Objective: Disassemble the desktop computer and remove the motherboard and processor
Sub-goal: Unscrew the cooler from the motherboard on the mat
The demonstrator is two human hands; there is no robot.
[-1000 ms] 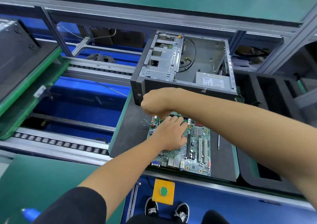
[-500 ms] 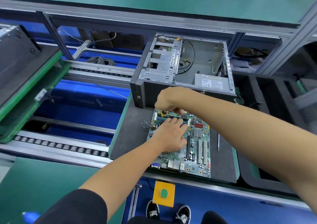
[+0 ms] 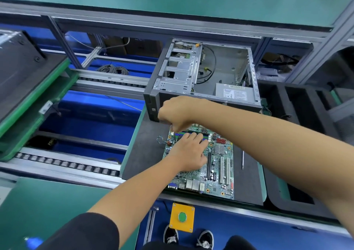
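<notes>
Right hand [image 3: 177, 113] shifted leftward, above motherboard [image 3: 218, 165] under flat left hand [image 3: 188, 154].

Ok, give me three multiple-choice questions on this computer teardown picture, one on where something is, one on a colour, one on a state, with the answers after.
1. Where does the motherboard lie?
A. inside the computer case
B. on the dark mat in front of the case
C. on the blue conveyor

2. What colour is the round button on the yellow box?
A. red
B. green
C. black

3. How is the left hand placed?
A. flat on the motherboard
B. gripping the screwdriver
C. inside the case

Answers: 1 B, the board sits on the mat before the computer case. 2 B, the button is green. 3 A, straight fingers rest on the board.
</notes>
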